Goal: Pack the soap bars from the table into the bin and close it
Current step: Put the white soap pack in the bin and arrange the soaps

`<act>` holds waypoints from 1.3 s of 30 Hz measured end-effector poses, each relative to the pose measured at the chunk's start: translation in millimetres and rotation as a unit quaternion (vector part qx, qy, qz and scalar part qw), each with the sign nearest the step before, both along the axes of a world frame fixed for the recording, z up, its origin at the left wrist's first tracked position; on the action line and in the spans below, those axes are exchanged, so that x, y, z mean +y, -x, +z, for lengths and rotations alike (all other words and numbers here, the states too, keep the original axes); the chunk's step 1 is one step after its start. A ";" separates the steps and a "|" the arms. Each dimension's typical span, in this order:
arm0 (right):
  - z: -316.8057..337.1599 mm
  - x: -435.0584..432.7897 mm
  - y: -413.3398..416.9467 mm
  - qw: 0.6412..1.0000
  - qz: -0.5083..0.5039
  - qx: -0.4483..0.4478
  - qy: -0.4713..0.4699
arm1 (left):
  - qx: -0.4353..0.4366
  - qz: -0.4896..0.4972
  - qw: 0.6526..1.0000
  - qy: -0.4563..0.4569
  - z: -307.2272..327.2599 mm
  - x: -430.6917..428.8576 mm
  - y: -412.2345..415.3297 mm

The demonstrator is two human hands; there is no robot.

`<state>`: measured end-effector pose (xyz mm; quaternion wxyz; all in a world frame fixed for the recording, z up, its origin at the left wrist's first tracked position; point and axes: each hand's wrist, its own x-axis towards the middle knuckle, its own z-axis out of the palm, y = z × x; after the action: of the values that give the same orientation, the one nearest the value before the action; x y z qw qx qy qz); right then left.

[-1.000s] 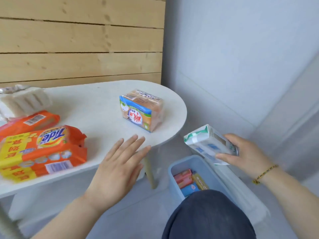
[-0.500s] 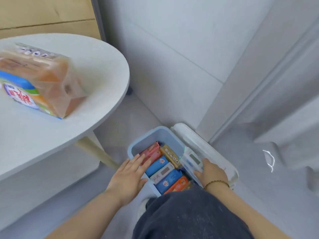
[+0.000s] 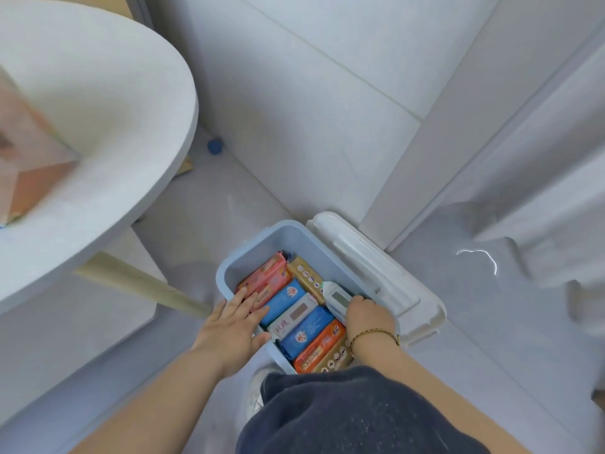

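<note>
A light blue bin [image 3: 262,239] stands open on the floor, holding several wrapped soap bars in red, blue, gold, white and orange. My right hand [image 3: 368,314] grips a white and green soap bar [image 3: 337,298] and holds it down inside the bin along its right wall. My left hand [image 3: 234,326] lies flat over the bin's left rim, fingers spread and touching the red bars [image 3: 266,278]. The white lid [image 3: 379,273] hangs open off the bin's right side. An orange soap pack [image 3: 27,168] sits blurred on the round white table [image 3: 108,119] at the left.
A wooden table leg [image 3: 140,283] slants down just left of the bin. A small blue ball [image 3: 215,146] lies on the floor by the wall. My dark-trousered knee [image 3: 343,411] fills the bottom of the view. Grey wall panels rise behind the bin.
My view dropped from the table to the bin. My right hand carried the white and green bar down into the bin; my left hand left the table and came to the bin's left rim.
</note>
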<state>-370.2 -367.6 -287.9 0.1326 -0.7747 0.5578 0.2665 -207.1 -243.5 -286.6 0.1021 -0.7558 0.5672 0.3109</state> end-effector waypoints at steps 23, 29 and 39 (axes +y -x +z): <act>-29.6 -5.1 12.7 0.993 -0.046 -0.109 -0.006 | 0.023 0.011 1.000 0.014 -6.9 -3.0 0.8; -32.4 -6.0 8.9 0.997 -0.015 -0.082 0.002 | 0.027 0.008 1.000 0.012 -9.6 -3.1 0.0; -35.4 33.8 11.4 0.998 0.054 -0.012 -0.006 | 0.023 0.003 1.000 0.017 -11.7 -3.9 -1.6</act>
<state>-381.6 -333.8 -323.3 0.1297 -0.8060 0.5118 0.2676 -205.4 -247.4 -298.3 0.0757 -0.7515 0.5726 0.3189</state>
